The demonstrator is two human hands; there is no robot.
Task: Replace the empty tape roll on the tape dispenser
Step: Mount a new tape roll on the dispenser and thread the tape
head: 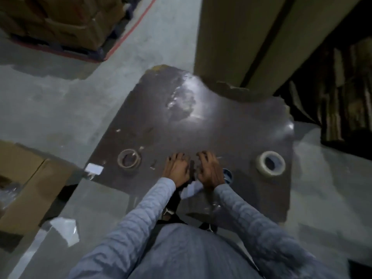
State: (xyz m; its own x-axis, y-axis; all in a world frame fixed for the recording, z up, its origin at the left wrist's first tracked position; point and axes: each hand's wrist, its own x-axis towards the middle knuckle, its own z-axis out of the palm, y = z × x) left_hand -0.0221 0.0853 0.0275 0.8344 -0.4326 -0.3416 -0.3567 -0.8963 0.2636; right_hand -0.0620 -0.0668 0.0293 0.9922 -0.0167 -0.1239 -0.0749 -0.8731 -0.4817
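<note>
Two hands work close together over the dark table (211, 127): the left hand (176, 169) and right hand (210, 170) both curl their fingers round a dark, blurred object between them, probably the tape dispenser (192, 168), mostly hidden. Left of the hands lies a brown empty roll (128, 161); right of them a full tape roll (270, 165).
</note>
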